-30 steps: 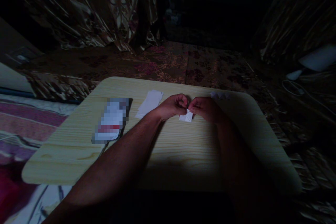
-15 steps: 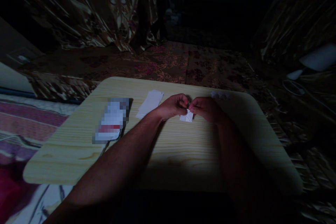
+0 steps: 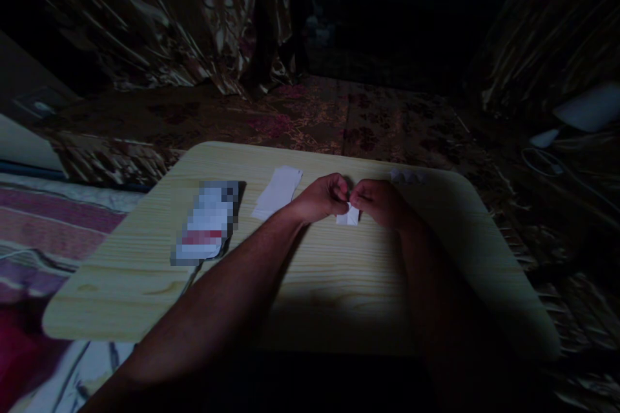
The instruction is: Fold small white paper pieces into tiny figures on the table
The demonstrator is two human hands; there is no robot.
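Observation:
A small piece of folded white paper [image 3: 347,215] with crease lines is held between my two hands, just above the wooden table [image 3: 320,297]. My left hand [image 3: 323,199] pinches its upper left part, thumb and fingers curled together. On the other side my right hand [image 3: 380,201] grips the upper right edge with bent fingers. The fingertips of both hands nearly meet and cover the top of the paper. Behind my left wrist lies a stack of white paper sheets [image 3: 279,187]. Several small folded paper pieces [image 3: 407,175] stand in a row beyond my right hand.
A blurred-out flat item, white with a red band [image 3: 206,222], lies on the table's left side. A patterned cloth surface [image 3: 310,113] and curtains [image 3: 227,13] are behind. At right is a white lamp [image 3: 588,108] with a cable. Striped bedding [image 3: 58,219] lies at left.
The folded paper has shifted slightly right and its visible part looks a little smaller, with the creases less plain. Both hands keep their grip and have barely moved.

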